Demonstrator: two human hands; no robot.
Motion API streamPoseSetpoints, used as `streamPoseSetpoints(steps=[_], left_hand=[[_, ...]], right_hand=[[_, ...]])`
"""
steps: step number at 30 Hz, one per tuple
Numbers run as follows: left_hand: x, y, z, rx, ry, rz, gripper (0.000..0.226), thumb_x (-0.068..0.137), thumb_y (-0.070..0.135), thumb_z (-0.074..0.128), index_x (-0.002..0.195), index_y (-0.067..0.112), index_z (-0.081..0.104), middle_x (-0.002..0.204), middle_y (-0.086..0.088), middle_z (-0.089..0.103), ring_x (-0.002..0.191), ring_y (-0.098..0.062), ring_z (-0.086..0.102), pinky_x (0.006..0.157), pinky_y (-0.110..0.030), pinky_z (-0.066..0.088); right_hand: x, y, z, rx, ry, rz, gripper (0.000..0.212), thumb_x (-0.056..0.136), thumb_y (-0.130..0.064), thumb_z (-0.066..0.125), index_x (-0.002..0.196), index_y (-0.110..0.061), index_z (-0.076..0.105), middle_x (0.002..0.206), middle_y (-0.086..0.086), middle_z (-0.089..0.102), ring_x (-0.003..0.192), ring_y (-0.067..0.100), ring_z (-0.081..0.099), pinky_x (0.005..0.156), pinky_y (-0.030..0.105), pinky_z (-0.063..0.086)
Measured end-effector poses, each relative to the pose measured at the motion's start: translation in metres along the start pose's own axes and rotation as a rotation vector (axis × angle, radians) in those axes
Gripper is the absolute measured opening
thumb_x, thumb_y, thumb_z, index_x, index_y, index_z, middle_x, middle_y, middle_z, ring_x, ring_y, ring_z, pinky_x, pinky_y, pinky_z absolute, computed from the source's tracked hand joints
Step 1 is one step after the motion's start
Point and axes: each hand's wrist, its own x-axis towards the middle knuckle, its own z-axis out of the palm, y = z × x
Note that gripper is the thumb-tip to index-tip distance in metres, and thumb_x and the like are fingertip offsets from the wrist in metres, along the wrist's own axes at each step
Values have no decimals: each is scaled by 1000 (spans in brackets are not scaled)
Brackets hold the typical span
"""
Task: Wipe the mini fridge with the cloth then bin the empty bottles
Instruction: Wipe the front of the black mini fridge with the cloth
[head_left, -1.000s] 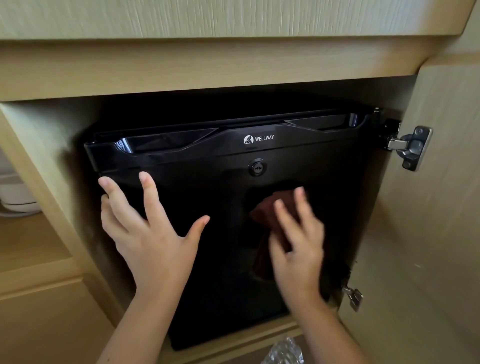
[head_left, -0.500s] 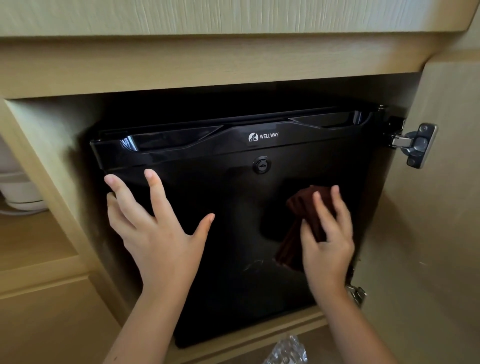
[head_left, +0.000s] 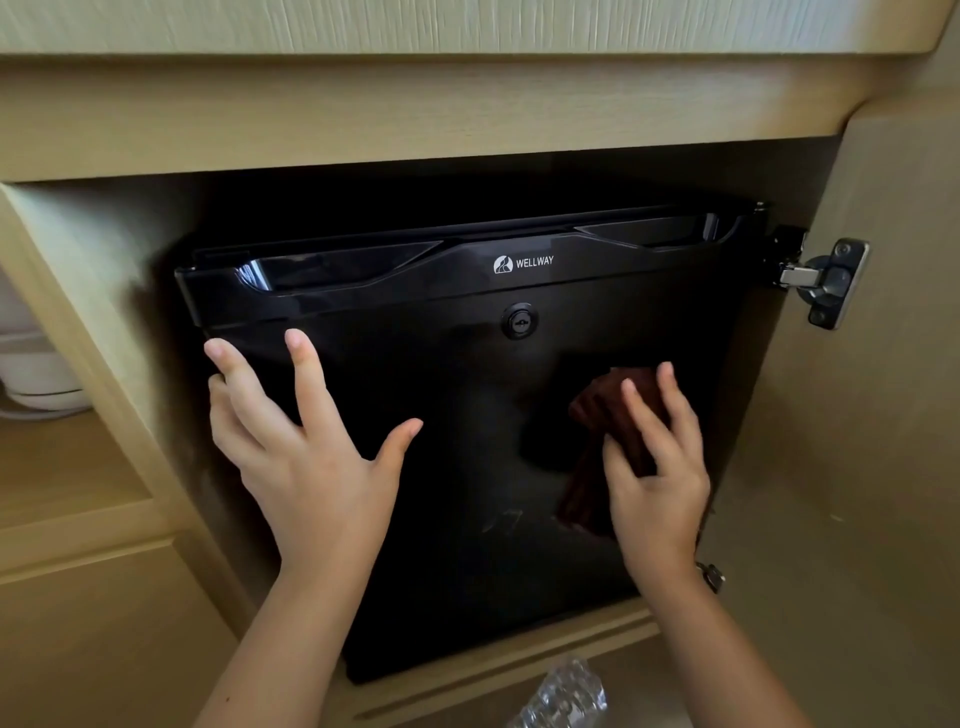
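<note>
Wiping step: cloth on right half of door
Left hand spread flat, holding nothing, braced on door's left side; right hand, fingers near straight, presses dark red cloth against mini fridge front. Rest of door lies left of cloth; crumpled clear bottle low, nearer right arm

Glossy black plastic fridge door, soft dark-red cloth, matt wood-grain cabinet
</note>
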Motion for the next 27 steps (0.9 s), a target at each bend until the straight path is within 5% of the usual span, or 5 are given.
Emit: streamPoseSetpoints(steps=[4, 11, 15, 20, 27], left_hand=[[0, 0, 1, -12, 8, -10, 99, 65, 47, 75, 141, 6, 27, 144, -36, 10, 123, -57, 24, 96, -62, 29], [0, -2, 2, -12, 29, -10, 100, 65, 50, 76, 141, 7, 27, 144, -35, 10, 122, -56, 24, 95, -62, 29], [1, -2, 2, -11, 30, -17, 101, 63, 49, 77, 141, 7, 28, 144, -35, 11, 122, -56, 25, 96, -61, 28], [1, -2, 2, -14, 21, -15, 101, 61, 47, 78, 141, 8, 29, 145, -34, 11, 124, -55, 24, 99, -59, 26], [2, -3, 3, -4, 37, -1, 100, 64, 51, 76, 141, 7, 28, 144, -35, 12, 122, -55, 25, 98, -60, 28]], right_hand=[[-17, -14, 20, -20, 46, -9, 57, 74, 3, 63, 125, -20, 52, 142, 4, 38, 119, 5, 39, 103, 11, 25], [-41, -34, 30, -23, -283, -253, 52, 74, -6, 61, 122, -24, 56, 142, -1, 40, 111, 13, 41, 100, 13, 30], [-5, -6, 8, 10, -77, -133, 55, 72, 4, 61, 122, -19, 55, 139, 6, 43, 117, 15, 45, 105, 22, 30], [4, 2, -3, -59, 73, 17, 51, 76, 7, 65, 122, -13, 55, 141, 8, 40, 124, 14, 39, 106, 12, 24], [-80, -35, 48, -1, -377, -290, 54, 75, -5, 64, 123, -27, 56, 146, -6, 35, 105, 17, 44, 96, 25, 41]])
